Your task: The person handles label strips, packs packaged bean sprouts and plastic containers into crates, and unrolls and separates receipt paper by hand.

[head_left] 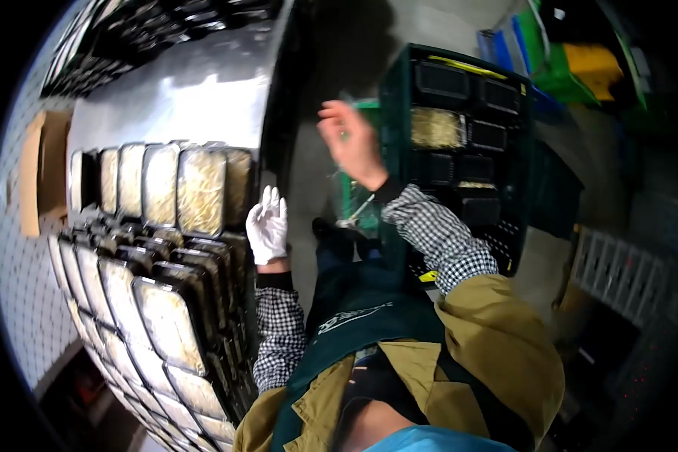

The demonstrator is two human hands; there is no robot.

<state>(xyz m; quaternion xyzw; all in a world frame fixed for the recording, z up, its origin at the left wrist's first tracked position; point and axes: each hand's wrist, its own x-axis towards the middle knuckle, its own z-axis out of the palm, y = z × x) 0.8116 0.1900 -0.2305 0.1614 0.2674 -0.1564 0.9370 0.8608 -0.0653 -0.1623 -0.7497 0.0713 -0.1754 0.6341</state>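
My left hand (267, 227), in a white glove, is raised with the palm showing and the fingers stretched out, with nothing in it. It is beside the right end of a row of film-covered black trays of pale strands (201, 191) that look like bean sprouts. My bare right hand (352, 145) is slightly blurred. Its fingers are apart and no object shows in it. It hovers just left of a dark green crate (395, 90) that holds several black trays (441, 81), one showing pale strands (437, 128).
Packed trays (169, 324) are stacked in tiers at the lower left. Behind the row lies a shiny metal table (166, 105), with more black trays (158, 38) at its far end. A cardboard box (44, 173) is at far left. A bright green crate (365, 203) sits below my right hand.
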